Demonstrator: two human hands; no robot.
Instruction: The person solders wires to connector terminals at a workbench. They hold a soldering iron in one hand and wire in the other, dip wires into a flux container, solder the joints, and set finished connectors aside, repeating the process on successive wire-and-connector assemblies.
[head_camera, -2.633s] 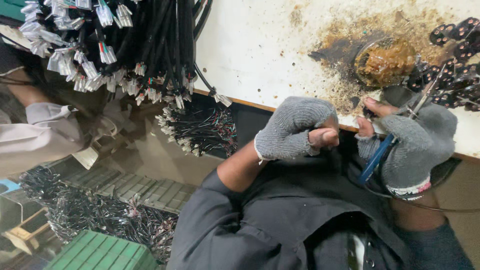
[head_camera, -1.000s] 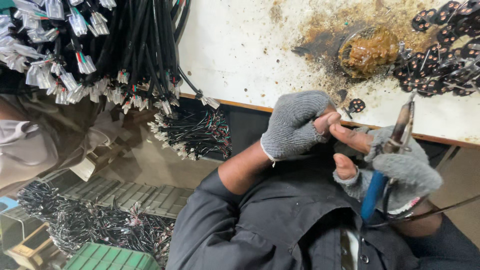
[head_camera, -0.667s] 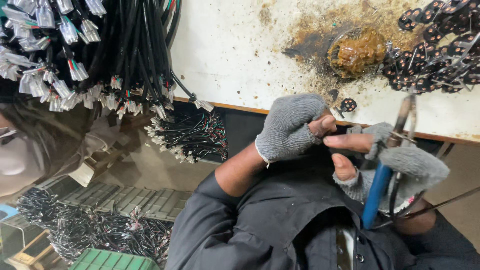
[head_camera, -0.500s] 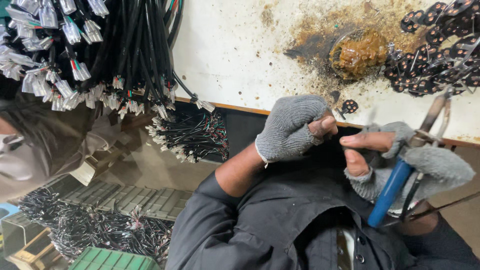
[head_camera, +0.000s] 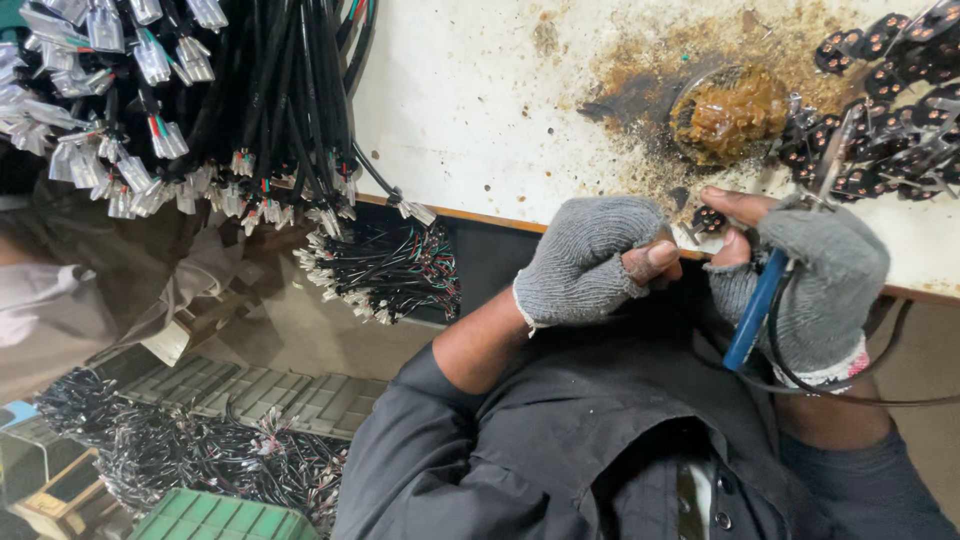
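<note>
My left hand, in a grey fingerless glove, is closed in a fist just below the table edge, thumb pressed on the forefinger; nothing shows inside it. My right hand, gloved the same, grips a blue-handled soldering iron whose metal tip points up over the table. Its bare thumb and forefinger touch a small black connector at the table edge. The iron's black cord loops under my right wrist.
On the stained white table sits a pot of brown flux, with a pile of black connectors to its right. Black cable bundles with white plugs hang off the left. More cables and a green crate lie below.
My right hand has risen with the soldering iron from below the table edge up to it, and its fingers now reach the small black connector. My left fist has barely moved.
</note>
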